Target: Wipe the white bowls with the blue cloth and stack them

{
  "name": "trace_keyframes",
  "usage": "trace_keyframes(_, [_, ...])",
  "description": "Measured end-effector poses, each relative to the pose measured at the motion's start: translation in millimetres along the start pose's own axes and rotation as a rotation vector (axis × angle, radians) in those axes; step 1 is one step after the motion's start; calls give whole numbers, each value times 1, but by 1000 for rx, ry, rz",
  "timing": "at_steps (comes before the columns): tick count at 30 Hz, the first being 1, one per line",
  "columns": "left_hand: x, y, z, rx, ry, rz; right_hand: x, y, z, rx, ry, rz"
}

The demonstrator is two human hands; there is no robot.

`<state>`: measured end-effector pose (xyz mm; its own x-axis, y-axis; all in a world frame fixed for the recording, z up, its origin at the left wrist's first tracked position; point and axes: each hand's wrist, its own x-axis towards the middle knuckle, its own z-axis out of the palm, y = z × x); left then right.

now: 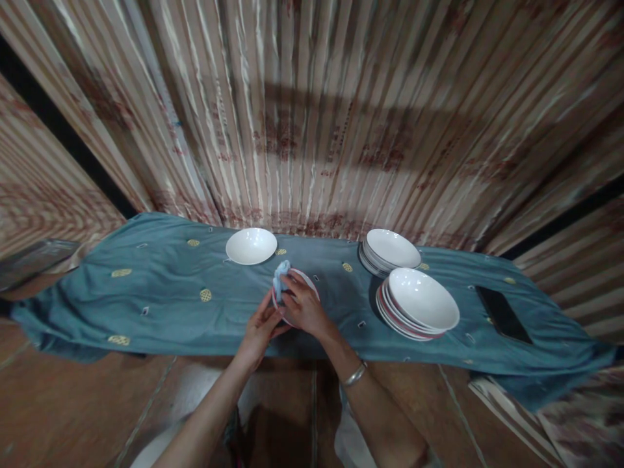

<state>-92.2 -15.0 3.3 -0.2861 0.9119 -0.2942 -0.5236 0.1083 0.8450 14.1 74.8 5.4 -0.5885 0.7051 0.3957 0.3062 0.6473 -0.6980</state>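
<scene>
Near the front middle of the table, my left hand (260, 333) grips the left edge of a white bowl with a pinkish-red rim (312, 286). My right hand (305, 304) is closed on a light blue cloth (280, 278) and presses it against the bowl's inside near the far left rim. Both hands hide much of the bowl. Behind them, to the left, a white bowl (251, 246) stands alone. On the right are a stack of white bowls (423, 300), some with red bands, and a second stack of white dishes (391, 249) just behind it.
A teal cloth with yellow pineapple prints (166, 292) covers the narrow table. A black phone (503, 314) lies at the right. Striped curtains (312, 130) hang close behind the table. Tiled floor (195, 383) shows below the front edge.
</scene>
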Motion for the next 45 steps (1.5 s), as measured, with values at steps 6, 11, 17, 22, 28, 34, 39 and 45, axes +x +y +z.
trace_keyframes(6, [-1, -3, 0, 49, -14, 17, -2, 7, -10, -277, -59, 40])
trace_keyframes(11, [-2, -3, 0, 66, -15, 11, -5, 15, -19, -473, -124, 143])
trace_keyframes(17, [0, -3, 0, 55, -4, 19, -13, 25, -21, -578, -118, 183])
trace_keyframes(22, [0, -3, 2, 65, 9, 22, -20, 20, -23, -693, -127, 171])
trace_keyframes(28, [0, -3, 3, 60, 21, 25, -27, 9, -32, -727, -279, 174])
trace_keyframes(34, [0, -2, 3, 74, 19, 18, -30, -1, -37, -488, -375, 200])
trace_keyframes(39, [0, -2, 2, 77, 14, 32, -27, 1, -30, -108, -336, 176])
trace_keyframes(45, [1, -3, 0, 100, 2, 29, -23, 13, -9, 269, -197, 73])
